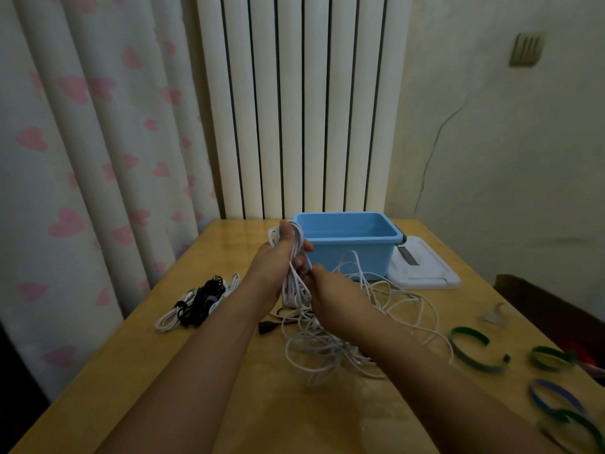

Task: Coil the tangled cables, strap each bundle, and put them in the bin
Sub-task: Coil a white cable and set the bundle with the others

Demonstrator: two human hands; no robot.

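My left hand [278,260] grips a coil of white cable [294,291], held upright above the wooden table [229,355] just in front of the blue bin [347,237]. My right hand [327,286] pinches a strand of the same white cable beside the coil. The loose rest of the white cable [360,322] lies tangled on the table under my right forearm, with a black plug [266,326] at its left. A heap of black and white cables [199,301] lies to the left. The bin looks empty.
A white lid [422,267] lies right of the bin. Green straps [474,350] and blue straps [553,399] curl on the table's right side. A curtain hangs at the left, a radiator stands behind the table, and a dark chair is at the right edge.
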